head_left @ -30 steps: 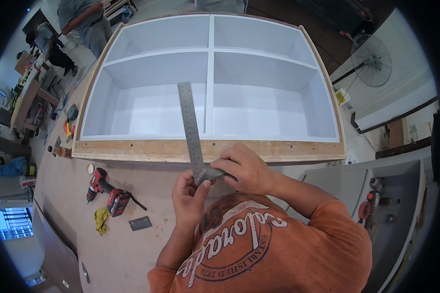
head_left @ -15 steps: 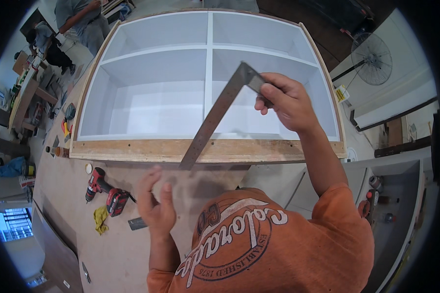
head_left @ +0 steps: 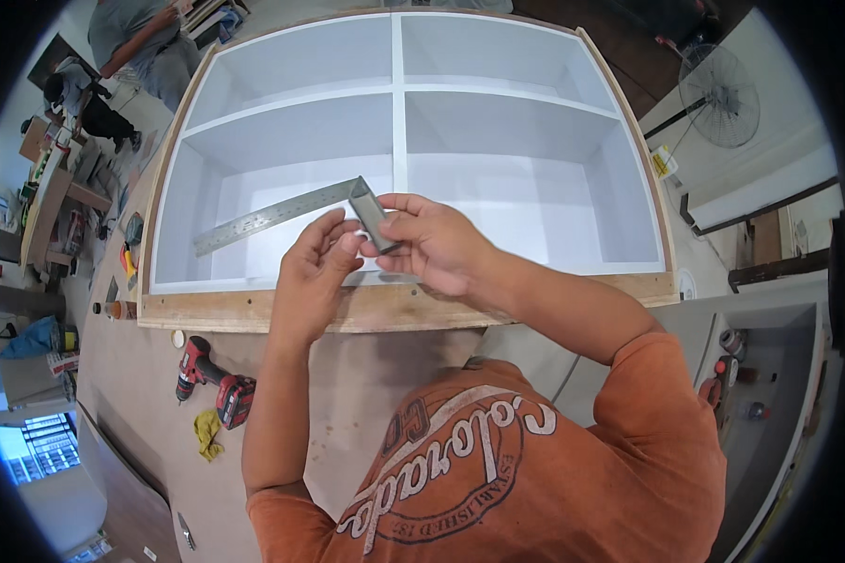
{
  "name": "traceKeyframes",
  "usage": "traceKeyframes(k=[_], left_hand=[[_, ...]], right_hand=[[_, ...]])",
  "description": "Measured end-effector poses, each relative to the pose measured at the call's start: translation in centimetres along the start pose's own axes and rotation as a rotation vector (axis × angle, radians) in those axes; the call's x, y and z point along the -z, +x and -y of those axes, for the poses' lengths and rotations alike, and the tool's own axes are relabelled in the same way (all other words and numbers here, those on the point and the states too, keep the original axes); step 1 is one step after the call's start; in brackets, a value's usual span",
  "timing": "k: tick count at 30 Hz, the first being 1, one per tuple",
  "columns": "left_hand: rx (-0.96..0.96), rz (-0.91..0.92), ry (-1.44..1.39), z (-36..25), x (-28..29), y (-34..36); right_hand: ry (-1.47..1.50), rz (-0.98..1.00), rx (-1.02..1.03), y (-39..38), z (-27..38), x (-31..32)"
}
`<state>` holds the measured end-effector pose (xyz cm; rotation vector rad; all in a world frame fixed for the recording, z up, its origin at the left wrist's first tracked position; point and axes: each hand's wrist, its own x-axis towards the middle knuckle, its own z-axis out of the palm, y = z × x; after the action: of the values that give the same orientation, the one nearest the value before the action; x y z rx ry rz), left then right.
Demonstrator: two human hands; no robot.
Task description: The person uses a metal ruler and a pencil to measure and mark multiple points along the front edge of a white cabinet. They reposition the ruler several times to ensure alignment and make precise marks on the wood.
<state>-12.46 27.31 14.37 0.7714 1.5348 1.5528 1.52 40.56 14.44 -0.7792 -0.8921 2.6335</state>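
Observation:
My right hand (head_left: 437, 242) grips the metal handle (head_left: 371, 214) of a try square, thumb on top. The square's long steel blade (head_left: 272, 216) reaches left, over the lower left compartment of a white cabinet (head_left: 398, 131) with wooden outer edges. My left hand (head_left: 319, 272) is just left of the handle, thumb and fingers curled toward each other at the handle's side; what, if anything, is between their tips is too small to make out. Both hands are above the cabinet's front wooden rail (head_left: 535, 294).
On the board (head_left: 150, 432) lie a red drill (head_left: 211, 375), a yellow cloth (head_left: 207, 436) and small tools. Two other people (head_left: 150, 47) are at the back left, by a cluttered bench (head_left: 56, 206). A standing fan (head_left: 718, 94) is right; an open white box (head_left: 765, 403) holds cans.
The square has turned from a steep slant to lying leftward over the left compartment. My right hand has lowered since half a second ago. My left hand has risen from the board to the handle.

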Motion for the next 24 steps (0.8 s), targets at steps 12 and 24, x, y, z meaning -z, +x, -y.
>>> traceKeyframes(k=[12,24], left_hand=[[-0.198,0.121,0.836,0.1,7.3,7.4],[-0.28,1.142,1.39,8.4,6.4,18.9]], right_hand=[[-1.568,0.006,0.7,-7.8,0.9,5.3],[-1.759,-0.102,0.582,-8.3,-1.2,7.7]])
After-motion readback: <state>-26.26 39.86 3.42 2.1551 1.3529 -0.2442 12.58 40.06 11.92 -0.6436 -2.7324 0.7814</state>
